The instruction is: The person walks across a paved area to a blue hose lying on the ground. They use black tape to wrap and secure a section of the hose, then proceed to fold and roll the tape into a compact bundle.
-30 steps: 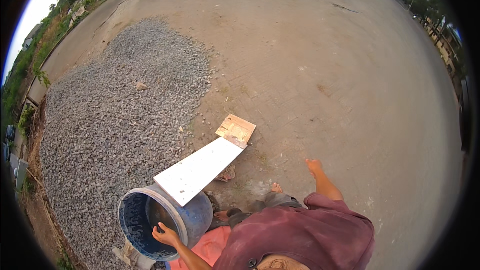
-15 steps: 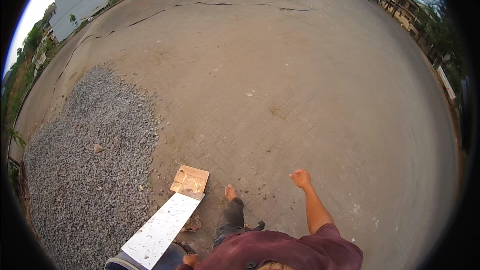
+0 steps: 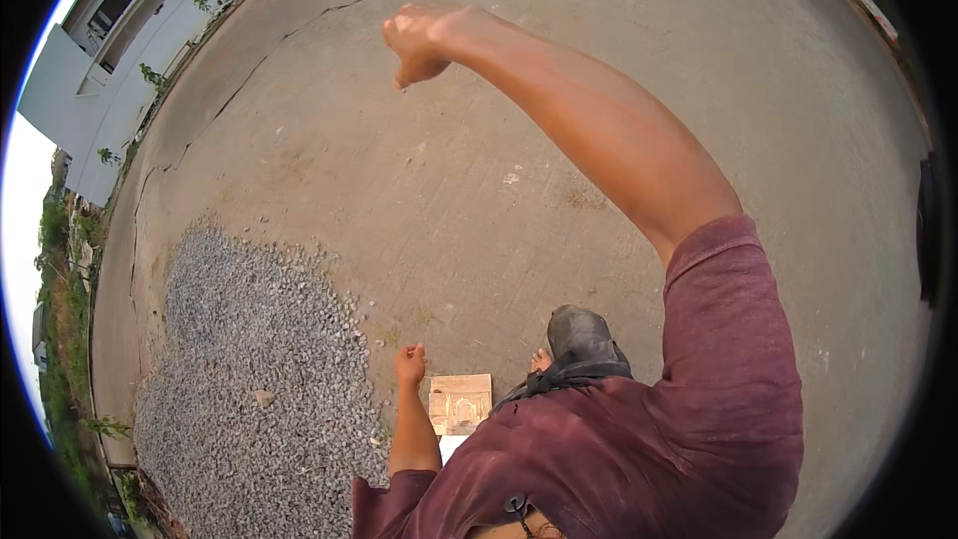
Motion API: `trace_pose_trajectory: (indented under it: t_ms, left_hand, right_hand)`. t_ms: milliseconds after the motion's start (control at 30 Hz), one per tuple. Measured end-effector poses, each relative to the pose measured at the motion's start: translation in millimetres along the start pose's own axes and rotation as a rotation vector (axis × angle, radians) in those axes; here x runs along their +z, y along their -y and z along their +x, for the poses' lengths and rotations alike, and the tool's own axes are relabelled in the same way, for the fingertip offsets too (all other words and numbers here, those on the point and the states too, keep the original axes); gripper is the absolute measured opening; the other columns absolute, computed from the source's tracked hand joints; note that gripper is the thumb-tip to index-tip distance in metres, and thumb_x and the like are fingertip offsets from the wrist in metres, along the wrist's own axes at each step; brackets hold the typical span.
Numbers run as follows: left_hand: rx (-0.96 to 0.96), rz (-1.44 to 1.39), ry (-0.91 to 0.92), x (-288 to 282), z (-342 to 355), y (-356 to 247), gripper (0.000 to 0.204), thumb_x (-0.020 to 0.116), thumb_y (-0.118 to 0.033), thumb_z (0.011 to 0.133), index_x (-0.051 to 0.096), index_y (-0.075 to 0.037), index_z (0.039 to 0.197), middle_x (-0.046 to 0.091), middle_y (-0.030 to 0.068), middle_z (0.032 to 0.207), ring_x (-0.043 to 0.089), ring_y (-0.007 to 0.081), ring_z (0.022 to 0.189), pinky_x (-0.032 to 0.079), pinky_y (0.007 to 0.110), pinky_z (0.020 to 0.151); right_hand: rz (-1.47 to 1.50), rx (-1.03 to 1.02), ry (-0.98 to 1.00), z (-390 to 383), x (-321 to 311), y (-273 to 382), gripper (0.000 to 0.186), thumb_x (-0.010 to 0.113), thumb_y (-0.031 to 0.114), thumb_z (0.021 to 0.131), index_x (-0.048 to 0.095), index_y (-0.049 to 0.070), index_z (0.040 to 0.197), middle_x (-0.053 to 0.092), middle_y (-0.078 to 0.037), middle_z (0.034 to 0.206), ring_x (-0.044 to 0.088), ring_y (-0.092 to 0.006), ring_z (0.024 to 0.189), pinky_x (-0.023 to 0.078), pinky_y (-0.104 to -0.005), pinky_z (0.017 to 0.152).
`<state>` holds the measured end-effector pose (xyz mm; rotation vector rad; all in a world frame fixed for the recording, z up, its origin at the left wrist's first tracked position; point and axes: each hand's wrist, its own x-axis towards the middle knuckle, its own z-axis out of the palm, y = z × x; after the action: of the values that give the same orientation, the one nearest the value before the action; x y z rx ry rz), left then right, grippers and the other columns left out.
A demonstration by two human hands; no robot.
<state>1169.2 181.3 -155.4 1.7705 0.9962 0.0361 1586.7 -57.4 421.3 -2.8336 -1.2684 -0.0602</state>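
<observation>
My right arm stretches up and across the view. At its end my right hand (image 3: 419, 43) hangs in the air over the paving, thumb apart from the fingers and nothing in it. Low in the view, my left hand (image 3: 410, 366) is beside the gravel pile's right edge, its fingers curled in with nothing seen in them. Nearest to it lies a square wooden board (image 3: 461, 402), light brown with a worn patch. A white panel (image 3: 449, 446) shows only as a small piece below that board; my shirt and arm hide the rest.
A big heap of grey gravel (image 3: 269, 369) spreads over the left side, with one brownish stone (image 3: 263, 398) on it. Brick paving (image 3: 559, 140) runs ahead, crossed by a dark crack. Far left stands a white building (image 3: 150, 50) with small plants along its base. My bare foot (image 3: 540, 359) shows beside the board.
My right hand has swung up and to the left, high in the view. My left hand has come up beside the gravel. The view has turned, and the white panel is now mostly hidden.
</observation>
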Motion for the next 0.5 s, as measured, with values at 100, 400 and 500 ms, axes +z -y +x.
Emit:
trace_pose_trajectory:
  t_ms: [100, 400, 500]
  left_hand:
    - [0.153, 0.046, 0.029, 29, 51, -135, 0.032, 0.071, -0.025, 0.097, 0.068, 0.001, 0.115, 0.074, 0.0118, 0.096, 0.072, 0.0211, 0.080, 0.056, 0.033, 0.072]
    - [-0.229, 0.576, -0.144, -2, 127, -50, 0.047, 0.076, -0.044, 0.087, 0.073, -0.001, 0.105, 0.076, 0.0213, 0.099, 0.073, 0.0325, 0.099, 0.055, 0.041, 0.089]
    - [-0.683, 0.103, -0.127, 12, 127, -61, 0.033, 0.074, -0.034, 0.090, 0.071, -0.003, 0.101, 0.073, 0.0143, 0.080, 0.073, 0.0249, 0.072, 0.056, 0.037, 0.063]
  right_hand:
    - [-0.140, 0.004, -0.055, 156, -16, -8, 0.038, 0.069, 0.026, 0.096, 0.069, 0.008, 0.129, 0.072, -0.013, 0.124, 0.072, -0.0289, 0.108, 0.060, -0.0421, 0.088]
    - [0.026, -0.219, -0.154, 428, -60, -47, 0.038, 0.066, 0.028, 0.097, 0.067, 0.006, 0.129, 0.072, -0.014, 0.124, 0.073, -0.0290, 0.107, 0.061, -0.0409, 0.088]
    - [0.000, -0.193, -0.125, 479, -69, -90, 0.038, 0.065, 0.028, 0.098, 0.067, 0.006, 0.128, 0.072, -0.014, 0.125, 0.073, -0.0291, 0.106, 0.062, -0.0405, 0.088]
